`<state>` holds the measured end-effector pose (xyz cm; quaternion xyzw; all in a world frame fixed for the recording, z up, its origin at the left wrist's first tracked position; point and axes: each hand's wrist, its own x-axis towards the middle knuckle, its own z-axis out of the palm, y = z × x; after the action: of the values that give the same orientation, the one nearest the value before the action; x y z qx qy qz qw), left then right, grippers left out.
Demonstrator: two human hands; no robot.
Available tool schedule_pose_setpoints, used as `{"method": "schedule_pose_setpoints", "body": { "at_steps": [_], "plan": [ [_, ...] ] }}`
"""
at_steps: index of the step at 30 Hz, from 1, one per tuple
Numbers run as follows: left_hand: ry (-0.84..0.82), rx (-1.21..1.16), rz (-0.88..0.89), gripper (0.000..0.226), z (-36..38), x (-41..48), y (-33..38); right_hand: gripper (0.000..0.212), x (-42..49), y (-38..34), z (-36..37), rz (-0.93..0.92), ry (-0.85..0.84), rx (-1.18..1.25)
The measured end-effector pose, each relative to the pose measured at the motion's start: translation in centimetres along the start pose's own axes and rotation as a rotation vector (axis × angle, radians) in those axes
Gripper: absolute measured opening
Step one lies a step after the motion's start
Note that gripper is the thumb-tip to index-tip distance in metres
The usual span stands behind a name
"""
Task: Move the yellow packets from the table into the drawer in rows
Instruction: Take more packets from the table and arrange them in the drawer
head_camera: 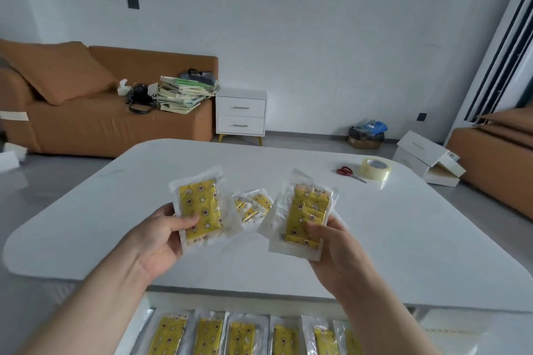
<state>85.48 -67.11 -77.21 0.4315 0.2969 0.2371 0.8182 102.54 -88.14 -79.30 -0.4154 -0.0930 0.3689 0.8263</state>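
Observation:
My left hand (161,235) grips a yellow packet (202,204) in clear wrap, held upright above the white table (403,225). A small stack of yellow packets (307,215) is gripped in my right hand (334,251), tilted slightly left. A few more yellow packets (252,206) lie on the table between and behind my hands. Below the table's front edge the open drawer (150,301) holds a row of several yellow packets (242,337) side by side.
Red-handled scissors (349,173) and a roll of clear tape (375,168) lie at the table's far right. Beyond stand an orange sofa (86,121) with a pile of books, a white nightstand (240,114) and white boxes (427,158) on the floor.

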Motion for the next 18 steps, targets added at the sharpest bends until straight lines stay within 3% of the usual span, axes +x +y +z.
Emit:
{"method": "schedule_pose_setpoints", "body": {
  "at_steps": [6,12,18],
  "plan": [
    [0.043,0.075,-0.026,0.044,-2.8,-5.9,-2.3,0.030,-4.4,2.3,-0.6,0.090,0.071,-0.071],
    [0.141,0.139,-0.044,0.032,-5.5,-6.1,-3.0,0.024,-5.4,3.2,-1.3,0.126,0.159,-0.190],
    [0.164,0.414,-0.240,0.023,-7.1,-5.8,-4.0,0.011,-5.1,5.1,-1.3,0.302,0.371,-0.293]
  ]
}}
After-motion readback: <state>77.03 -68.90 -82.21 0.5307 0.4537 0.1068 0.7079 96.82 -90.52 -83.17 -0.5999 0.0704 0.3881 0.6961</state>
